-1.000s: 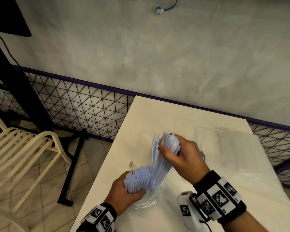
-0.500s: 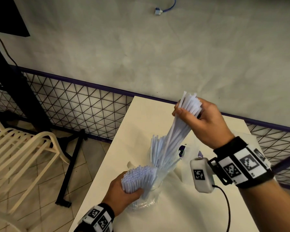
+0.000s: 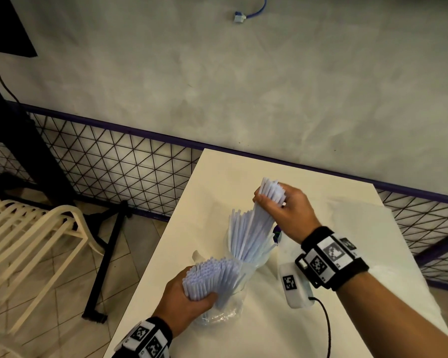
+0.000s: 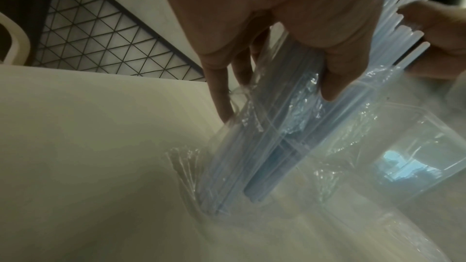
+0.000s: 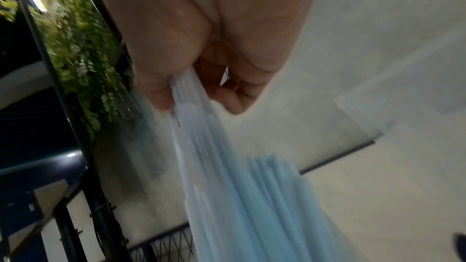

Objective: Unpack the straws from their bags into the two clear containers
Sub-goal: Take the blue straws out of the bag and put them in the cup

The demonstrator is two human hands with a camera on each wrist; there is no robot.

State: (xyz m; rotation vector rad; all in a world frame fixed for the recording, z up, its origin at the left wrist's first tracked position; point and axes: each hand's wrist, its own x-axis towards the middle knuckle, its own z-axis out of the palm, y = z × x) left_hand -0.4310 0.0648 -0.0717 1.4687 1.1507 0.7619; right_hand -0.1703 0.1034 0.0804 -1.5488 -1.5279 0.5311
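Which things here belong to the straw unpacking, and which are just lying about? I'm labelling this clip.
Part of the job:
- left hand gripping the bagged straws
- plastic bag around their lower ends
- right hand holding a pulled-out bunch
- clear container on the table

Just lying about:
- cream chair
- mesh fence
- blue cable on the wall

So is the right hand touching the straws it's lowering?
Touching. The right wrist view shows the right hand with thumb and fingers pinched around the straw bunch.
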